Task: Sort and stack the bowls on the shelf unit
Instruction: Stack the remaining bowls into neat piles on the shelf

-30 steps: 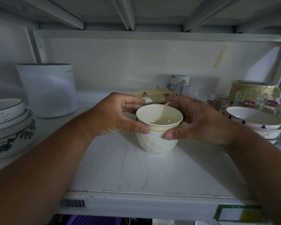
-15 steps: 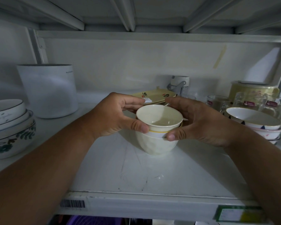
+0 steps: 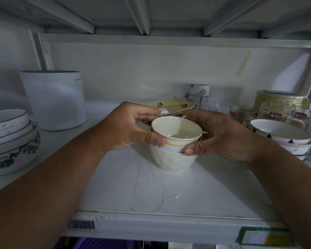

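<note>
White metal makes up the shelf unit [image 3: 133, 186], its bare board spreading under and in front of both hands. Beyond the left hand [image 3: 126, 128] and out to its left stands a tall white cylindrical container [image 3: 56, 99], upright against the back wall. Further left of that hand, near the forearm, sits a stack of patterned bowls [image 3: 11, 141], the bottom one painted with dark green leaves. To the right of the right hand [image 3: 221, 137] is another stack of white bowls [image 3: 284, 139], with clear glass mugs [image 3: 276, 114] just behind it and a pale yellow lidded pot [image 3: 280, 99] behind those. Between the two hands stands a stack of cream bowls [image 3: 174, 155], its bottom bowl resting on the board; the top cream bowl [image 3: 176, 132] sits tilted in it, above a rim with a yellow line. Both hands grasp this top bowl, thumbs at its near side and fingers curled round the far side. Just behind the fingers lies a flat yellow tray [image 3: 171, 106].
</note>
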